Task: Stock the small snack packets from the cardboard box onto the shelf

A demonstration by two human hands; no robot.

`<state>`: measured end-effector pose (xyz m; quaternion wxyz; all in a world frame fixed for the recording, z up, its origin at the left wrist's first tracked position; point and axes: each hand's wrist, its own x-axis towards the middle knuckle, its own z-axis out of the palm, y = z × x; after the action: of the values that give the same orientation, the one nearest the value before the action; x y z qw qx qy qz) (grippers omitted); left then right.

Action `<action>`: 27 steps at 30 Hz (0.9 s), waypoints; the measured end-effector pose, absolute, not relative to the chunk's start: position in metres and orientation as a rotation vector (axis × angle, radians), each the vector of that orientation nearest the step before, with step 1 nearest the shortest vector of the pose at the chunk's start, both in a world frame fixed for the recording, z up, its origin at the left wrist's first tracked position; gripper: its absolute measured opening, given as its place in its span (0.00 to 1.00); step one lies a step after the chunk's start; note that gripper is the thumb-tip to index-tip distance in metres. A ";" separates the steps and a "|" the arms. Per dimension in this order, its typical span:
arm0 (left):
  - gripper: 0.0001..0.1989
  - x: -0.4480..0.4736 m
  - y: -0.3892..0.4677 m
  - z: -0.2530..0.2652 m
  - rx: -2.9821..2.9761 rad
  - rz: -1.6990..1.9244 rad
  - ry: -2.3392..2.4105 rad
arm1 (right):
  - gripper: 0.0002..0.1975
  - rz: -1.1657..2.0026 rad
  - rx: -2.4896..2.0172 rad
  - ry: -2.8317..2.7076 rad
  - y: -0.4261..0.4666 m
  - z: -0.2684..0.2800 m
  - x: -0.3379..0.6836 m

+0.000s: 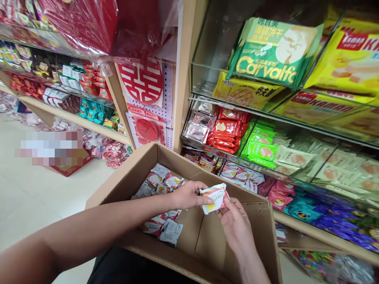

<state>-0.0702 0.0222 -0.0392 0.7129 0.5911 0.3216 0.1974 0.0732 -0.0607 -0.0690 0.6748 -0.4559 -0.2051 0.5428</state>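
Observation:
Above an open cardboard box, both of my hands hold one small white-and-pink snack packet with a yellow picture on it. My left hand pinches its left end, thumb on top. On its right end my right hand is closed, thumb over the pink edge. Several matching packets lie in the left part of the box, some with a grey printed back facing up. My left forearm crosses over the box and hides some of them. Bare cardboard shows on the right of the box floor.
Glass-fronted shelves at right hold green cracker bags, yellow wafer bags, red packets and white-and-pink packets. A wooden post stands beyond the box. More sweets shelves run along the left, with red paper decorations between.

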 end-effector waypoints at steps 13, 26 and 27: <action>0.19 -0.053 0.007 -0.040 1.180 0.974 0.924 | 0.18 0.744 -1.436 -0.676 -0.045 -0.060 0.047; 0.15 -0.051 0.005 -0.039 1.305 1.001 0.855 | 0.18 0.708 -1.369 -0.475 -0.043 -0.051 0.040; 0.15 -0.050 0.004 -0.039 1.277 1.002 0.849 | 0.18 0.768 -1.345 -0.401 -0.044 -0.046 0.037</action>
<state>-0.0500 0.0042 -0.0394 0.6093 0.5528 0.3675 0.4337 0.0372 -0.0438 -0.0458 0.6968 -0.6030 -0.1799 0.3442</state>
